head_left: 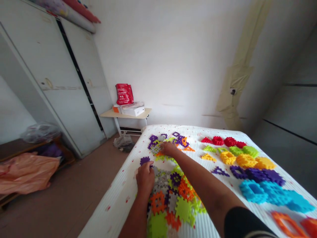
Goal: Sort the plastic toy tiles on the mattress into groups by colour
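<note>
A white ribbed bed point(111, 198), flecked with red. Down its left side lie jumbled notched pieces point(184, 209) in purple, grey, lime and orange, many overlapping. On the right, single-colour rows follow from far to near: red row point(218, 141), lime row point(250, 151), yellow row point(246, 161), purple row point(257, 175), blue row point(278, 193), orange row point(310, 226).

Mattress point(116, 198) open along left edge; right forearm point(198, 181) bars way over mixed pieces point(173, 200).

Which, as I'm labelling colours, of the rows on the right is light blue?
The light blue row, between the purple row and the orange pieces; no other row there is blue.
</note>
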Demonstrator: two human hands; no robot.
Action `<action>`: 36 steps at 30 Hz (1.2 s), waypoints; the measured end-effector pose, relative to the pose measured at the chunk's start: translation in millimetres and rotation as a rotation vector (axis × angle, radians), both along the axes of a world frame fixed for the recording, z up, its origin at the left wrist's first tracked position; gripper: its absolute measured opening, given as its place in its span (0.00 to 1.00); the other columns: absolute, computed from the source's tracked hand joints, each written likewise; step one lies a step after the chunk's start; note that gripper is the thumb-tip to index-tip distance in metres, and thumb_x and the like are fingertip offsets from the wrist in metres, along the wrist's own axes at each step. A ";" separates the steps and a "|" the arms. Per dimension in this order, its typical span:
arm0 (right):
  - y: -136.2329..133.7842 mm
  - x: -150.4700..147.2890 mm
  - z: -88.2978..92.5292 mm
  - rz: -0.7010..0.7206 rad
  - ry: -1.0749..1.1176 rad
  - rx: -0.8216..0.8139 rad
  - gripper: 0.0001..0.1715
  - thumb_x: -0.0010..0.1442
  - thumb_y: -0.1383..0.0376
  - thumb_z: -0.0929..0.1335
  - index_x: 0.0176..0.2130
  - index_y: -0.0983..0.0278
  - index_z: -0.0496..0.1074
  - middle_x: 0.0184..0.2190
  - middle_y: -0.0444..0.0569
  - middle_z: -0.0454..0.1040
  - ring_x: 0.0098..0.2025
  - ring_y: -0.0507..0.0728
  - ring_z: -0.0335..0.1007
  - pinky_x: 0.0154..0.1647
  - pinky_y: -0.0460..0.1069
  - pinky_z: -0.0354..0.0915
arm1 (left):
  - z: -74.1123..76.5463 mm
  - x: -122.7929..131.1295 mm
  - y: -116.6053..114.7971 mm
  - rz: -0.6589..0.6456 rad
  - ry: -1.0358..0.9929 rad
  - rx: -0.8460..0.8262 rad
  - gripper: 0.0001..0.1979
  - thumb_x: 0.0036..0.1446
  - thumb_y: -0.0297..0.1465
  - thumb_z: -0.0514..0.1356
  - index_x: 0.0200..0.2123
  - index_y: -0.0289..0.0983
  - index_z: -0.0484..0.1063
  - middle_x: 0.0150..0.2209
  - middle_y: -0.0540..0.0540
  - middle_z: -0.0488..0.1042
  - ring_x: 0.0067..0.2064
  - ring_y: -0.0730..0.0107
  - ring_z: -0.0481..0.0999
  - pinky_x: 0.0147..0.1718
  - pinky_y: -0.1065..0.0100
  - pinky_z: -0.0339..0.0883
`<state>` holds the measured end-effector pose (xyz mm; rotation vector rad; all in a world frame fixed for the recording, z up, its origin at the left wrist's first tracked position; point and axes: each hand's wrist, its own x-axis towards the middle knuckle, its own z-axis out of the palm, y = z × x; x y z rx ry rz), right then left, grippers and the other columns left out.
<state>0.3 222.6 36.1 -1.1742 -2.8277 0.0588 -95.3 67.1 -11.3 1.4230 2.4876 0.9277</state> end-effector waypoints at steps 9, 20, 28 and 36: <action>-57.5 19.9 -11.1 0.140 -0.042 0.015 0.17 0.59 0.54 0.63 0.42 0.62 0.73 0.43 0.54 0.74 0.49 0.64 0.65 0.47 0.59 0.60 | 1.7 1.0 0.8 0.043 -0.051 -0.010 0.18 0.54 0.25 0.52 0.47 0.41 0.70 0.51 0.48 0.72 0.53 0.64 0.68 0.53 0.64 0.59; -17.1 5.1 -2.4 -0.001 0.020 0.013 0.26 0.61 0.53 0.62 0.54 0.62 0.65 0.54 0.59 0.65 0.55 0.66 0.60 0.49 0.61 0.58 | -6.6 -2.2 2.9 0.042 0.006 0.063 0.18 0.53 0.25 0.52 0.46 0.40 0.72 0.53 0.46 0.71 0.55 0.62 0.67 0.55 0.62 0.57; -51.4 19.9 -15.1 0.114 0.001 0.000 0.21 0.61 0.52 0.63 0.49 0.57 0.70 0.45 0.52 0.74 0.51 0.62 0.64 0.50 0.58 0.55 | -11.3 -5.2 6.1 0.021 0.030 0.061 0.18 0.54 0.26 0.51 0.48 0.39 0.70 0.53 0.44 0.70 0.56 0.62 0.65 0.58 0.60 0.53; 3.6 4.0 -2.5 -0.053 -0.016 0.034 0.13 0.65 0.67 0.60 0.47 0.64 0.70 0.47 0.53 0.71 0.50 0.59 0.66 0.49 0.57 0.62 | -8.3 -2.1 4.0 0.030 0.025 0.042 0.19 0.54 0.26 0.51 0.48 0.37 0.70 0.53 0.43 0.70 0.57 0.62 0.64 0.58 0.62 0.51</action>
